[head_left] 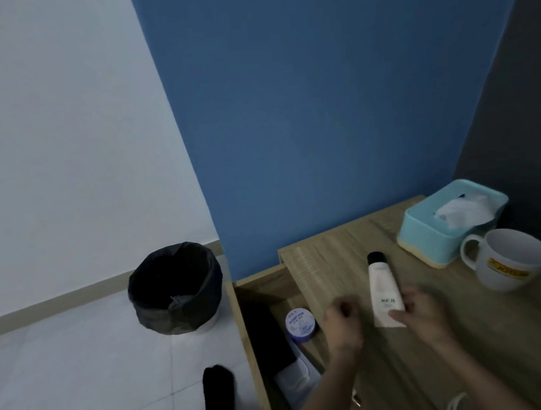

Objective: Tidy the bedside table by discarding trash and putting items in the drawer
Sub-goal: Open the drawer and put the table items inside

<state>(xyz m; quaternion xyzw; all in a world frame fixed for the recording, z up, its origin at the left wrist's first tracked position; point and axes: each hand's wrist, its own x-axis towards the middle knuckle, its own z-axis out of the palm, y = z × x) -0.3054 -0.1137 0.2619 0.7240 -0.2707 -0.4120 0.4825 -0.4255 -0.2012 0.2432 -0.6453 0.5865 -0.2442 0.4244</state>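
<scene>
A white tube with a black cap (382, 288) lies on the wooden bedside table (489, 323). My right hand (422, 312) touches the tube's lower end, its fingers on the tube's edge. My left hand (343, 324) hovers over the table's left edge, blurred, fingers curled with nothing visible in them. The drawer (271, 306) is pulled out to the left. Inside it sit a round purple-lidded jar (300, 325), a dark flat item (267, 332) and a white object (297, 379).
A bin lined with a black bag (175, 288) stands on the tiled floor to the left, something pale inside. A turquoise tissue box (450, 221) and a white mug (509, 259) stand at the table's back right. My dark-socked foot (218, 389) rests by the drawer.
</scene>
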